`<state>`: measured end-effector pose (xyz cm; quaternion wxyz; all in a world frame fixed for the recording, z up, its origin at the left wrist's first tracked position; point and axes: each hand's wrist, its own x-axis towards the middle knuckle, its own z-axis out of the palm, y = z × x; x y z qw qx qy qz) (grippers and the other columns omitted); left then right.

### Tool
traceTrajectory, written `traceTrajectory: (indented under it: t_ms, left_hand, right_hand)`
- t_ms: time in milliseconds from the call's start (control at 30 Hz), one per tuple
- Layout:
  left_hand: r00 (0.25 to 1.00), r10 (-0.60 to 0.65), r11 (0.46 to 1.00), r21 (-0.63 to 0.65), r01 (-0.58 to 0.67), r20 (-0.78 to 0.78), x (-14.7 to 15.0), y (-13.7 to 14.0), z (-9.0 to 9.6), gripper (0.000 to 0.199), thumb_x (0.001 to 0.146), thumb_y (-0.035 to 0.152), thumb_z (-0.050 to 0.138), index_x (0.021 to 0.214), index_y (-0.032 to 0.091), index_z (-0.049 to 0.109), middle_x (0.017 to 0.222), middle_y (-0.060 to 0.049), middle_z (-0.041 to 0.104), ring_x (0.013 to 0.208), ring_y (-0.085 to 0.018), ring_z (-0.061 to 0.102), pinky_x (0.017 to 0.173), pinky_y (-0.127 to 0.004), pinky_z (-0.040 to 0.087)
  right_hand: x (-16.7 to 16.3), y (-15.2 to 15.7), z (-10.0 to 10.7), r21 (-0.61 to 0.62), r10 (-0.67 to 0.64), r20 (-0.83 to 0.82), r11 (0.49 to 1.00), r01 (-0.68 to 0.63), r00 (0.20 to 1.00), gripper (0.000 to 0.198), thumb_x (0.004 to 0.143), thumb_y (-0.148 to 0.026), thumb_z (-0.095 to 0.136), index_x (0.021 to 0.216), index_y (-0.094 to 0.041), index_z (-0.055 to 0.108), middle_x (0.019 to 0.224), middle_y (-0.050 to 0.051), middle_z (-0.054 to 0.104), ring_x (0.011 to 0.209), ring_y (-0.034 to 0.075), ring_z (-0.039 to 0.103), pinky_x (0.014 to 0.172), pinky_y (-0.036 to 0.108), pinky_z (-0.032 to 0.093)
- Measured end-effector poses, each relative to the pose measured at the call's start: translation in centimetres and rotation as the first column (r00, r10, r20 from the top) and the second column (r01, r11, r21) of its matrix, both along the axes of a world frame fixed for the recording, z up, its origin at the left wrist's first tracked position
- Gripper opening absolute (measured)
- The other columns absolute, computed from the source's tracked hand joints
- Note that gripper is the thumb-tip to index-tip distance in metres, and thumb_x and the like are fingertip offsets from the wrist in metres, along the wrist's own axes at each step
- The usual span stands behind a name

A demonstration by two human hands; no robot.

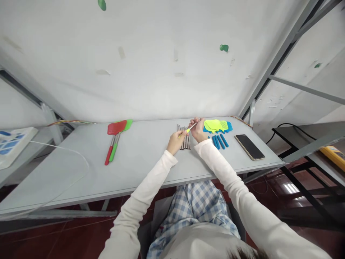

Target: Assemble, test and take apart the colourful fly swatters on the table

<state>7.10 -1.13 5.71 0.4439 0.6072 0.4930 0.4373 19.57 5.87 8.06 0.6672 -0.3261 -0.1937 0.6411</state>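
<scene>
Your left hand [175, 142] pinches the yellow grip [188, 130]; your right hand [198, 131] curls its fingers round the rod [193, 126], seemingly for steadiness. Metal tubes [185, 145] (neatly rowed) lie within reach.

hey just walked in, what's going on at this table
Someone is holding a thin rod in both hands above the table: the left hand at its yellow end, the right hand towards the other. More rods lie beneath the hands. To the right are yellow swatter heads, blue ones, blue handles and a phone. A red swatter and a green one lie to the left.
</scene>
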Motion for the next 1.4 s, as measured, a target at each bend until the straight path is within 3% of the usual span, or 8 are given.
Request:
traceTrajectory:
  t_ms: [133, 333, 700, 967, 1100, 1200, 1300, 1400]
  left_hand:
    - [0.979, 0.015, 0.99, 0.139, 0.013, -0.204, -0.5, 0.3, -0.9, 0.036, 0.088, 0.048, 0.049, 0.091, 0.017, 0.069, 0.063, 0.001, 0.055, 0.056, -0.012, 0.046, 0.056, -0.021, 0.03]
    - [0.763, 0.222, 0.956, 0.289, -0.048, -0.607, -1.1, -0.2, -1.2, 0.032, 0.093, 0.047, 0.042, 0.109, 0.028, 0.063, 0.095, -0.007, 0.069, 0.079, -0.02, 0.06, 0.059, -0.023, 0.028]
    - [0.936, 0.151, 0.95, 0.309, -0.048, -0.317, -0.7, -1.4, -1.1, 0.029, 0.091, 0.04, 0.048, 0.109, 0.024, 0.064, 0.064, 0.002, 0.054, 0.058, -0.014, 0.049, 0.063, -0.02, 0.033]
    - [0.862, 0.212, 0.956, 0.28, -0.085, -0.46, -1.2, -1.4, -0.9, 0.027, 0.09, 0.039, 0.047, 0.105, 0.025, 0.065, 0.073, -0.003, 0.063, 0.068, -0.018, 0.055, 0.062, -0.023, 0.031]
    - [0.825, 0.181, 0.962, 0.272, -0.034, -0.536, -0.3, -2.0, -1.4, 0.028, 0.094, 0.036, 0.041, 0.111, 0.025, 0.06, 0.084, -0.007, 0.066, 0.075, -0.02, 0.059, 0.062, -0.025, 0.032]
    - [0.936, 0.048, 0.986, 0.167, 0.012, -0.348, 0.5, -2.6, -1.2, 0.022, 0.093, 0.037, 0.045, 0.098, 0.022, 0.06, 0.061, 0.001, 0.052, 0.057, -0.015, 0.05, 0.057, -0.023, 0.032]
    - [0.983, -0.17, 0.969, -0.17, 0.181, 0.073, 0.6, -2.6, -0.3, 0.024, 0.092, 0.041, 0.046, 0.087, 0.02, 0.055, 0.049, 0.008, 0.03, 0.039, -0.007, 0.026, 0.043, -0.018, 0.022]
    - [0.804, -0.234, 0.72, -0.458, 0.521, 0.547, 0.3, -2.1, 0.4, 0.024, 0.096, 0.038, 0.038, 0.088, 0.02, 0.052, 0.049, 0.012, 0.015, 0.036, -0.005, 0.003, 0.034, -0.016, 0.006]
  right_hand:
    - [0.2, -1.6, -0.4, -0.02, 0.069, -0.049, 0.997, -0.07, 0.996, 0.031, 0.09, -0.043, 0.021, 0.066, -0.023, 0.025, 0.052, -0.005, 0.036, 0.044, 0.011, 0.037, 0.046, 0.023, 0.035]
    - [0.6, -2.3, -0.7, -0.143, 0.075, -0.09, 0.986, -0.087, 0.993, 0.038, 0.09, -0.055, 0.023, 0.072, -0.024, 0.034, 0.06, -0.001, 0.049, 0.056, 0.016, 0.052, 0.051, 0.027, 0.044]
    - [0.4, -3.7, 1.7, 0.232, 0.125, 0.009, 0.965, -0.123, 0.992, 0.038, 0.088, -0.049, 0.022, 0.061, -0.023, 0.023, 0.052, -0.003, 0.032, 0.048, 0.013, 0.038, 0.052, 0.027, 0.04]
    - [-0.2, -4.1, 0.8, -0.025, 0.111, -0.179, 0.993, -0.117, 0.978, 0.044, 0.091, -0.056, 0.019, 0.063, -0.023, 0.025, 0.051, -0.004, 0.033, 0.048, 0.013, 0.041, 0.05, 0.026, 0.042]
    - [-0.6, -4.3, 0.8, -0.006, 0.127, -0.22, 0.991, -0.132, 0.967, 0.049, 0.091, -0.063, 0.02, 0.062, -0.023, 0.018, 0.046, -0.008, 0.018, 0.04, 0.009, 0.02, 0.039, 0.021, 0.033]
    - [-0.1, -4.1, 1.3, 0.033, 0.12, -0.198, 0.993, -0.115, 0.973, 0.052, 0.091, -0.064, 0.024, 0.063, -0.023, 0.01, 0.047, -0.01, 0.006, 0.04, 0.008, 0.003, 0.032, 0.019, 0.014]
    - [0.7, -3.7, 1.6, 0.01, 0.14, -0.19, 0.99, -0.14, 0.972, 0.051, 0.093, -0.063, 0.022, 0.064, -0.023, 0.007, 0.047, -0.01, 0.002, 0.042, 0.008, -0.001, 0.031, 0.019, 0.009]
    - [1.0, -3.3, 1.4, 0.003, 0.18, -0.218, 0.983, -0.184, 0.959, 0.05, 0.094, -0.061, 0.022, 0.065, -0.023, 0.006, 0.048, -0.011, 0.0, 0.042, 0.007, -0.003, 0.031, 0.019, 0.009]
